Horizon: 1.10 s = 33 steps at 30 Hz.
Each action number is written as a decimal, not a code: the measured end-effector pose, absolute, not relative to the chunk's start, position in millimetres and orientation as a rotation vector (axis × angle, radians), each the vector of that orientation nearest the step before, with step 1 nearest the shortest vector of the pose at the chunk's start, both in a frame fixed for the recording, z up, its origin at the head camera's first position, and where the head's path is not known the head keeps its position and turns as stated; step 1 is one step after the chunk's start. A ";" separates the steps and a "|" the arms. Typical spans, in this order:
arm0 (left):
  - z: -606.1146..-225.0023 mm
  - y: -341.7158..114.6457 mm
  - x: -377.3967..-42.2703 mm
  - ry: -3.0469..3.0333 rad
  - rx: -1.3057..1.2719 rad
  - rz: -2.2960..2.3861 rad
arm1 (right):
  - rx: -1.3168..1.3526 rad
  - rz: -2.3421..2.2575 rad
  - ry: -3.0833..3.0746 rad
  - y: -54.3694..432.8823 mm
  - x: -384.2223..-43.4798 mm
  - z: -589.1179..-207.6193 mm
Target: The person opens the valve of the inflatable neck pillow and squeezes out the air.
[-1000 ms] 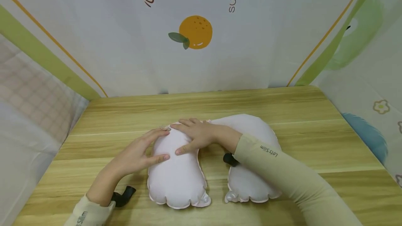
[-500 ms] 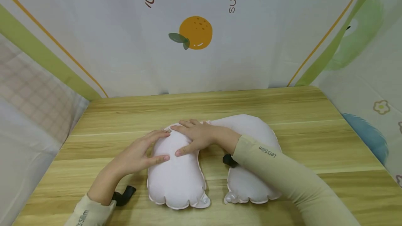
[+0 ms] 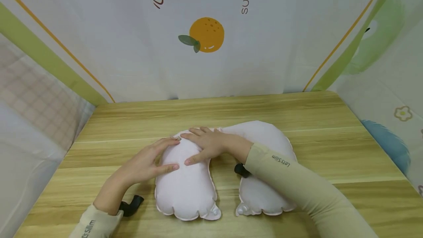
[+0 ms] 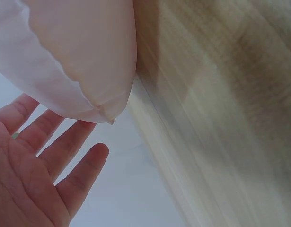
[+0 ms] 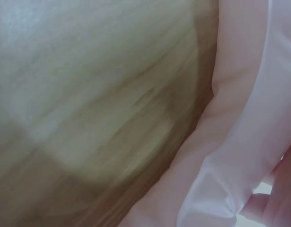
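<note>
A pale pink, U-shaped inflatable neck pillow (image 3: 186, 194) lies plump on the table, its two ends toward me. My left hand (image 3: 142, 166) rests along the outer side of its left arm, thumb and fingers spread. Across the top of that same arm lies my right hand (image 3: 208, 143), fingers extended and thumb apart. A small clear valve-like piece (image 3: 176, 138) shows by the left fingertips. In the left wrist view, the left fingers (image 4: 72, 146) are loosely straight beside the pillow's seamed edge. The right wrist view shows the pillow's inner curve (image 5: 240, 113), with the right hand mostly hidden.
The wood-grain table (image 3: 330, 150) reaches back to a white curtain (image 3: 264, 61) with an orange print. Patterned cloth (image 3: 390, 113) hangs at the right. Black curved pieces (image 3: 131, 205) sit at both wrists. The right sleeve (image 3: 297, 183) covers part of the pillow's right arm.
</note>
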<state>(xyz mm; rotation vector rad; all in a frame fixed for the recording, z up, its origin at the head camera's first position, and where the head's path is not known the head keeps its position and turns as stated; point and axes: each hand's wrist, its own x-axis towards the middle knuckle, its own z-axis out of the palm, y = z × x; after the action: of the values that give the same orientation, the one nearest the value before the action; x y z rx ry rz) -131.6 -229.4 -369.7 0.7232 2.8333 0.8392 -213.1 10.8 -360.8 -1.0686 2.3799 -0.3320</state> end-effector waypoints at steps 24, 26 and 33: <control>-372.9 -230.2 -131.9 2.810 0.751 0.824 | -1.050 -0.339 2.384 10.0 -210.4 -364.9; -373.2 -230.0 -131.8 2.812 0.755 0.821 | -1.057 -0.334 2.383 10.7 -211.3 -364.6; -368.5 -230.4 -125.6 2.826 0.783 0.789 | -1.199 -0.381 2.377 16.7 -220.0 -360.9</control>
<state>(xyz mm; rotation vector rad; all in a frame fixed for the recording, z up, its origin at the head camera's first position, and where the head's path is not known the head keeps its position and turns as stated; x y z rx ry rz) -125.6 -230.4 -368.5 0.7835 2.8258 0.7887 -220.0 16.7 -360.9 -1.1987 2.3771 -0.3814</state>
